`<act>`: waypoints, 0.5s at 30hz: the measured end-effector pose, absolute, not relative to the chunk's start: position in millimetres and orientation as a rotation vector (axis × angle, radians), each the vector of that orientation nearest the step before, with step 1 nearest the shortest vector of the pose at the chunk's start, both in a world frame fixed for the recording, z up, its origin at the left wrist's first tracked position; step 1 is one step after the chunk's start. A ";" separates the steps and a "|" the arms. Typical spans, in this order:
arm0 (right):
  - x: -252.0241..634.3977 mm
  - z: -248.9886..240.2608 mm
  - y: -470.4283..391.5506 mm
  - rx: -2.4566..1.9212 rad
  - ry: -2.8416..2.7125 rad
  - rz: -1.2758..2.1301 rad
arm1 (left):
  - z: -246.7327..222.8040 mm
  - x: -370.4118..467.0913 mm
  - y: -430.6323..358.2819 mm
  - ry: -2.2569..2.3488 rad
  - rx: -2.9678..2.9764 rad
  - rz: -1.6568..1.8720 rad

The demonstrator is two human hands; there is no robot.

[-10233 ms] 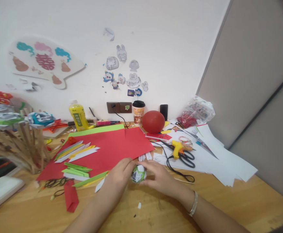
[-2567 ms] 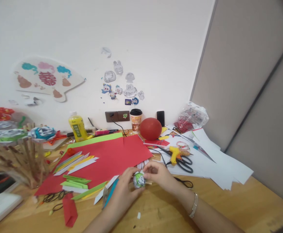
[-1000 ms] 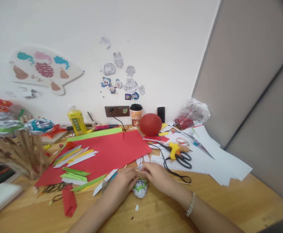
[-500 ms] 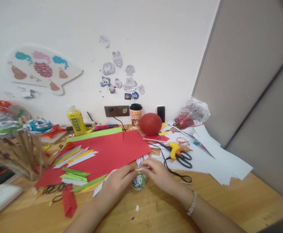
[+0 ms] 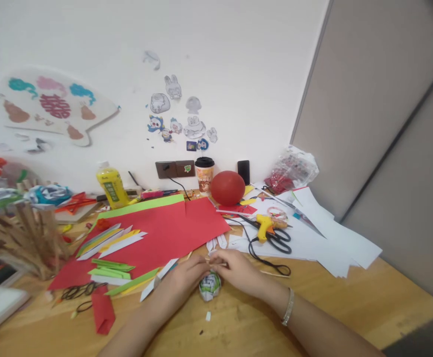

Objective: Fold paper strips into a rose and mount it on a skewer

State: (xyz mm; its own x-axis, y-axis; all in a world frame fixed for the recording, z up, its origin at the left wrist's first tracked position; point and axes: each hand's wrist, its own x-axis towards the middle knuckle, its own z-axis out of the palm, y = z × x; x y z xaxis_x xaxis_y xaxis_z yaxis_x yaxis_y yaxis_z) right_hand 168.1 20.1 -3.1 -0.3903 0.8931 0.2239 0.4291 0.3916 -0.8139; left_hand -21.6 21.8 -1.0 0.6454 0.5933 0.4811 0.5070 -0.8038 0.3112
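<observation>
My left hand (image 5: 183,281) and my right hand (image 5: 235,267) meet over the table with their fingertips close together. Both are closed in a pinch around a thin pale strip (image 5: 207,260), mostly hidden by the fingers; whether it is wood or paper I cannot tell. Directly below the fingertips sits a small round ball of folded white and green paper (image 5: 209,286), its far edge covered by my hands. White, yellow and green paper strips (image 5: 157,281) lie beside my left hand. A bracelet (image 5: 288,307) circles my right wrist.
Red paper sheets (image 5: 164,233) spread behind my left hand. To the right lie a yellow glue gun (image 5: 264,228), black-handled scissors (image 5: 279,240) and white paper (image 5: 343,243). A red balloon (image 5: 227,188), lidded cup (image 5: 204,177) and yellow bottle (image 5: 112,188) stand by the wall.
My fingertips have drawn closer together, and less of the pale strip shows between them. The paper ball sits slightly lower relative to my fingers. The whole view has shifted a little.
</observation>
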 end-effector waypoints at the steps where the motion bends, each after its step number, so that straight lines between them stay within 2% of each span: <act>1: 168.2 -5.2 20.9 -1.124 -1.996 0.876 | -0.3 -20.4 23.8 0.930 2.636 0.823; 7: 170.5 -5.4 22.5 -1.137 -2.012 0.808 | 9.2 -22.1 26.0 1.001 2.292 0.694; 11: 172.3 -3.2 22.1 -1.138 -1.935 0.960 | 14.6 -16.6 15.9 1.127 2.212 0.544; 15: 172.7 -5.7 22.2 -1.102 -1.807 1.138 | 13.6 -8.5 6.3 1.229 2.159 0.568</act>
State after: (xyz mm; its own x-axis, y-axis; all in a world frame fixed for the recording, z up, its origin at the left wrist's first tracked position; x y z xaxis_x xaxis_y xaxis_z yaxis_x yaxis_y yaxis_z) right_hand 172.7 22.2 -5.7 -0.3737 0.9186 0.1286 0.2811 0.2443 -0.9281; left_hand -8.5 6.3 13.6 0.4838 0.8719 0.0756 0.6228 -0.4037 0.6702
